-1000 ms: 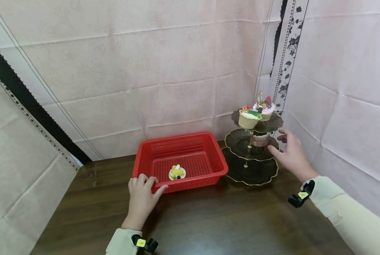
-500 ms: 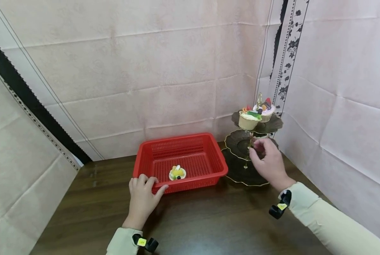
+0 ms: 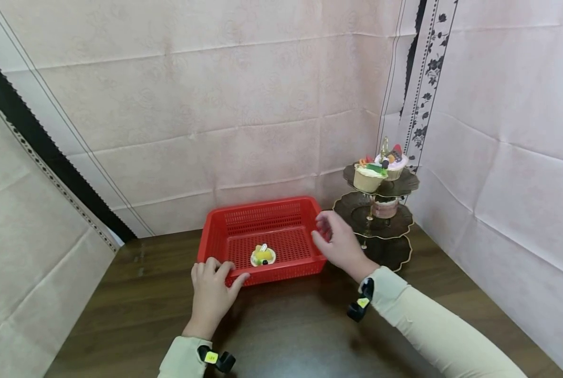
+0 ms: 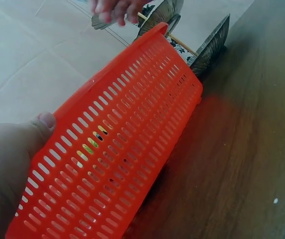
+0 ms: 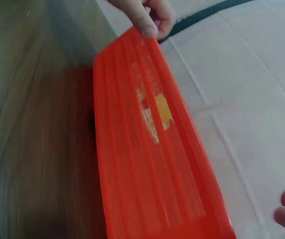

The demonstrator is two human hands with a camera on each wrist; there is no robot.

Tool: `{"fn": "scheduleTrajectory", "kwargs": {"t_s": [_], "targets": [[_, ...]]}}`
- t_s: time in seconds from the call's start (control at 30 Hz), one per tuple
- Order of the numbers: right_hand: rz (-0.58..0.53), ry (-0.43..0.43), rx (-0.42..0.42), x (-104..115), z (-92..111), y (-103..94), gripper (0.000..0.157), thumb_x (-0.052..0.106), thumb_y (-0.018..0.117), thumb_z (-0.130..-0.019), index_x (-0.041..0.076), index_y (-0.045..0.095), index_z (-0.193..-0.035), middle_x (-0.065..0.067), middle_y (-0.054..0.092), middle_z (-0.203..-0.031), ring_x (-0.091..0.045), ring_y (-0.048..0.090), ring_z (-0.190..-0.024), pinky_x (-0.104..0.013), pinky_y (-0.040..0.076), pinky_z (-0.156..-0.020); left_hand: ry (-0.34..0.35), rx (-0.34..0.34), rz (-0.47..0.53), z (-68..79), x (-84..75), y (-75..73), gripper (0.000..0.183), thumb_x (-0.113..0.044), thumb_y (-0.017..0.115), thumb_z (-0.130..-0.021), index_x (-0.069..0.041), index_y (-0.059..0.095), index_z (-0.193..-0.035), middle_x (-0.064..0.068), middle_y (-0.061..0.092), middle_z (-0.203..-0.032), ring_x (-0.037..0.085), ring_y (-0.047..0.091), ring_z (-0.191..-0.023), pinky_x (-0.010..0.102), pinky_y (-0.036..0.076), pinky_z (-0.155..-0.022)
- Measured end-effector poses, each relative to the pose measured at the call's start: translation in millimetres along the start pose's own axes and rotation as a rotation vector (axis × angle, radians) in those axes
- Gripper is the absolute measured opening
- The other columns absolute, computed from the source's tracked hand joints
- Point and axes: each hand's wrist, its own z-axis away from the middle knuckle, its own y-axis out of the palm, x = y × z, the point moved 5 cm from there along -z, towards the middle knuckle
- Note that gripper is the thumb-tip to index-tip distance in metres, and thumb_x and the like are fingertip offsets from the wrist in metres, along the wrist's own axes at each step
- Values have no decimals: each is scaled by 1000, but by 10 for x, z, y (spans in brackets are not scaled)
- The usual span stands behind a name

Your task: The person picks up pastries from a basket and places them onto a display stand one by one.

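Observation:
A red plastic basket [image 3: 326, 248] with slotted walls stands on the table. My left hand [image 3: 210, 299] holds its near left rim, thumb outside and fingers over the edge; the left wrist view shows the thumb [image 4: 45, 122] at the rim. Inside lies one small cupcake [image 3: 262, 255] with yellow fruit on top. My right hand [image 3: 340, 244] hovers over the basket's right end, fingers loosely bent and holding nothing. Behind it rises a dark three-tier cake stand [image 3: 352, 210] with gold edges. Two cupcakes, one green-topped [image 3: 368, 178] and one pink-topped [image 3: 392, 167], sit on the top tier.
A pinkish cake [image 3: 385, 208] sits on the stand's middle tier, under the top plate. My right forearm partly hides the bottom tier. Pale cloth walls [image 3: 262, 105] enclose the dark wooden table [image 3: 281, 325] at the back and sides.
My right hand has travelled left, from the stand's right side across its front to above the basket's right end. The left hand keeps its hold on the rim.

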Motion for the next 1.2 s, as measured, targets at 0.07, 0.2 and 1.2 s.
{"fn": "scheduleTrajectory", "kwargs": {"t_s": [0.07,0.2,1.2], "targets": [[-37,49,122,31,-39,191,33,12,73,-91,11,54,-118,-9,62,-104,-18,60,-87,-35,53,-74,13,-17,15,8,1,-7,41,-42,88,-77,-10,75,-99,8,51,-92,30,45,-91,61,26,-103],[-56,210,354,52,-107,540,48,25,76,-92,18,49,-131,-5,61,-117,-21,61,-103,-40,54,-85,18,-30,43,11,4,-7,40,-40,89,-77,-12,77,-103,7,52,-93,30,47,-91,68,24,-106],[48,453,908,-136,-385,1599,68,32,85,-80,22,53,-140,1,60,-128,-17,55,-111,-46,43,-104,21,-30,75,-24,-11,-55,39,-34,92,-73,-14,80,-105,4,52,-90,25,45,-87,58,30,-98]]}}
